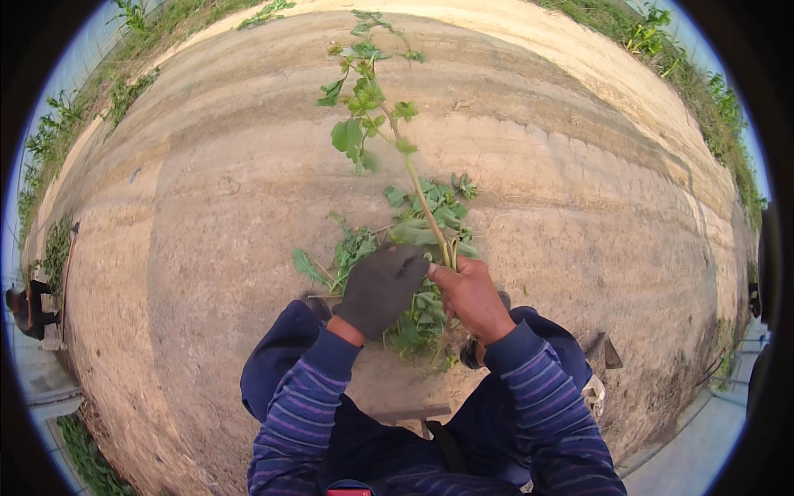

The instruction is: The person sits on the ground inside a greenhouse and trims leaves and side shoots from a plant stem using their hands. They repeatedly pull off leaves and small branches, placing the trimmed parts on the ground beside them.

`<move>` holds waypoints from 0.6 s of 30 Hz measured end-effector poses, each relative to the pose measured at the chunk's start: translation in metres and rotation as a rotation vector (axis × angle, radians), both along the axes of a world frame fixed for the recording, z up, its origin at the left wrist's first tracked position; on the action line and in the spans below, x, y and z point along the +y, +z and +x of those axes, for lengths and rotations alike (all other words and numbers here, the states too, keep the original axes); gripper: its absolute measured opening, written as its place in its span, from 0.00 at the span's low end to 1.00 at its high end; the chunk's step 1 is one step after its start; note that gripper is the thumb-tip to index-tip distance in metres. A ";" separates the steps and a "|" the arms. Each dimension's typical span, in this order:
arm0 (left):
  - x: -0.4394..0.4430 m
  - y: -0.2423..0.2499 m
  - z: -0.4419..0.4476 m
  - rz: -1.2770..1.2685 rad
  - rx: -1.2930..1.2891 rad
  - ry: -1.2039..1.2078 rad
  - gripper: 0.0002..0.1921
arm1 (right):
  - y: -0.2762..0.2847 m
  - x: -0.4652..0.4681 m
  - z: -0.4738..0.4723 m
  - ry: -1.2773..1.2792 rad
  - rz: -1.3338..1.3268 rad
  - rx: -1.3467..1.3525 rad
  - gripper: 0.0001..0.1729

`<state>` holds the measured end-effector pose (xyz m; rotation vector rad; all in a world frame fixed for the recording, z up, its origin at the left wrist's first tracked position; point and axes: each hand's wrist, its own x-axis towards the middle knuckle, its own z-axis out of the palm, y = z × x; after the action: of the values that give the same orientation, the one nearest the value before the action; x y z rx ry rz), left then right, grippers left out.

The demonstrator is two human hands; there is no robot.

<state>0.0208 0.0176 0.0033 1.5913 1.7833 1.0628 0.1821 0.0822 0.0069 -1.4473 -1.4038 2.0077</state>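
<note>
My right hand (472, 296), bare, is closed around the lower end of a leafy plant stem (419, 186) with spiky green burs and a few broad leaves. The stem points away from me over the soil, and a short cut piece of stalk shows beside it in the fist. My left hand (386, 288), in a dark glove, is curled just left of the right fist, close to its thumb; its fingertips are hidden, so what it grips cannot be told. Under and around both hands lie green weeds (425, 316), some between my feet and some beyond the hands.
A metal blade (605, 352) lies on the ground to the right, near a whitish bag (594, 395). More cut greenery (366, 46) lies farther ahead. At the far left is another person (30, 310) near a heap of plants (57, 254). Grassy strips border the bare soil.
</note>
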 end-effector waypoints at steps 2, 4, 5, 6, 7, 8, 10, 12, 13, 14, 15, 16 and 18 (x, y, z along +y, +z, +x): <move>0.000 -0.001 0.001 0.033 0.071 0.009 0.06 | 0.001 0.001 0.001 0.002 0.033 0.020 0.13; 0.000 -0.002 0.002 0.062 0.157 0.028 0.07 | 0.001 0.003 0.002 -0.005 0.028 0.023 0.13; -0.001 -0.002 0.002 0.067 0.185 0.030 0.07 | 0.002 0.003 0.002 -0.010 0.018 0.034 0.13; -0.001 -0.001 0.002 0.073 0.214 0.032 0.06 | 0.002 0.004 0.002 -0.022 0.006 0.044 0.13; -0.002 0.000 0.002 0.079 0.242 0.035 0.06 | 0.002 0.005 0.002 -0.022 0.017 0.039 0.13; -0.003 0.002 0.001 0.057 0.312 0.006 0.06 | 0.003 0.005 0.002 -0.027 0.025 0.033 0.13; -0.005 0.010 0.000 -0.009 0.455 -0.052 0.09 | 0.004 0.006 0.003 -0.032 0.034 0.034 0.13; -0.006 0.024 0.002 -0.001 0.513 -0.085 0.09 | 0.005 0.008 0.003 -0.038 0.033 0.043 0.13; -0.007 0.034 0.005 -0.064 0.548 -0.116 0.09 | 0.006 0.008 0.004 -0.033 0.041 0.045 0.13; -0.009 0.045 0.008 0.029 0.519 -0.134 0.10 | 0.007 0.007 0.004 -0.029 0.048 0.042 0.14; -0.012 0.059 0.013 0.068 0.494 -0.166 0.11 | 0.007 0.007 0.004 -0.027 0.063 0.033 0.14; -0.015 0.074 0.019 0.088 0.462 -0.204 0.11 | 0.007 0.007 0.003 -0.047 0.050 0.100 0.14; -0.023 0.107 0.032 0.200 0.372 -0.328 0.10 | 0.007 0.006 0.002 -0.077 0.037 0.203 0.14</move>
<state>0.0530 -0.0051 0.1104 2.2334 1.5894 0.8502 0.1838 0.0880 0.0141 -1.2246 -1.2739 2.0061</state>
